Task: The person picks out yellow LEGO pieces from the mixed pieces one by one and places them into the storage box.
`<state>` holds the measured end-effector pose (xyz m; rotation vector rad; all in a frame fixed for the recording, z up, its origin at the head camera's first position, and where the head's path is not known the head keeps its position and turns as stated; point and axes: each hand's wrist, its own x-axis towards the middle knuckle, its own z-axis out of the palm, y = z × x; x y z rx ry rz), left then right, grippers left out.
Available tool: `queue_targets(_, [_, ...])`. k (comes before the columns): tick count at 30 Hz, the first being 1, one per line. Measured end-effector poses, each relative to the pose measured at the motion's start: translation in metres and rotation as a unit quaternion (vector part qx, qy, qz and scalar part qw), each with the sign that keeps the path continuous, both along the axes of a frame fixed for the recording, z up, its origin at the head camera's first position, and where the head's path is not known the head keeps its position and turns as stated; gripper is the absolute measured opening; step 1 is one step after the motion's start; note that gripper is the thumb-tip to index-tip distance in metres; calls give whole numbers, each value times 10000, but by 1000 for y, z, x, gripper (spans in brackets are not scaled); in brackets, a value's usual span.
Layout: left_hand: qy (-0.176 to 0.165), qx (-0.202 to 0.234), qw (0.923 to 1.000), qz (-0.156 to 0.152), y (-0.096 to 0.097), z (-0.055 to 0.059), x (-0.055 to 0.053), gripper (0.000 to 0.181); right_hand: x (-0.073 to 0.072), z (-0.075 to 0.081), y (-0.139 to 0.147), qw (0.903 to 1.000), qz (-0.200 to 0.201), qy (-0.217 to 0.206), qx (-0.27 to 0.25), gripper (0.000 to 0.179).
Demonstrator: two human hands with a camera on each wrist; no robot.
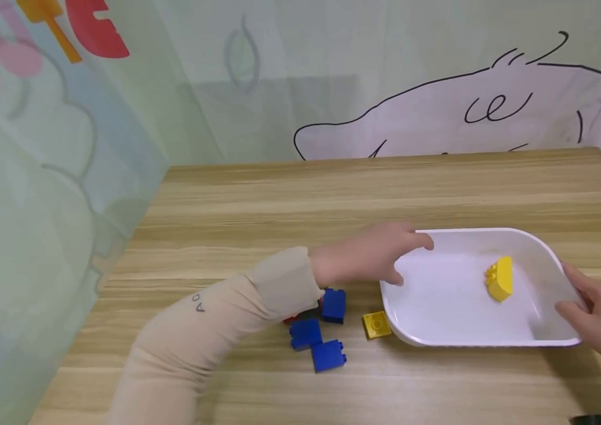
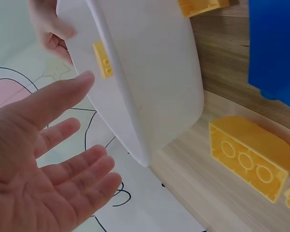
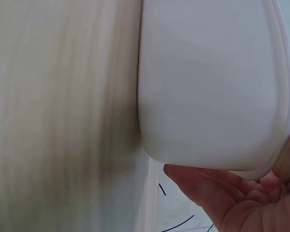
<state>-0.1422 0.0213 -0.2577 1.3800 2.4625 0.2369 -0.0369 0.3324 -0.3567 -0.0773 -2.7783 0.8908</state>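
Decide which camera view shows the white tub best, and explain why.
The head view: the white tub shows nearly whole, including its inside. The left wrist view cuts it off, showing outer wall and some inside; the right wrist view shows only part of its outside.

Your left hand [image 2: 36,179]: palm showing, fingers loosely spread, thumb aimed at the white tub [image 2: 159,72]; hard to say whether they touch.
Your right hand [image 2: 50,24]: there at the tub's far end, fingers curled at its edge.
Inside: a studded yellow block [image 2: 102,59].
Wooden table [image 2: 222,58]: hollow-bottomed yellow block [image 2: 246,154], cropped blue block [image 2: 275,53], yellow piece [image 2: 201,7] by the tub.
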Motion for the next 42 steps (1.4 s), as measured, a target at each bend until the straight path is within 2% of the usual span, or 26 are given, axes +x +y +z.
queue_targets(8, [-239, 105, 9993, 270, -20, -4, -1, 61, -1, 0, 1, 9999, 6, -61, 81, 53])
queue_targets(18, [-223, -47, 9983, 544, -49, -6, 5, 59, -1, 2, -3, 9998, -63, -167, 116, 53])
queue_targets(24, [-162, -158, 9989, 400, -61, -11, 7, 57, -1, 2, -4, 9998, -109, -192, -7, 53])
queue_targets(34, [-100, -198, 9991, 358, -66, -14, 11, 57, -1, 3, -4, 9997, -96, -171, 124, 53])
queue_targets(42, [202, -276, 9992, -227, -67, -23, 16, 61, -1, 2, -4, 9998, -102, -180, 29, 53])
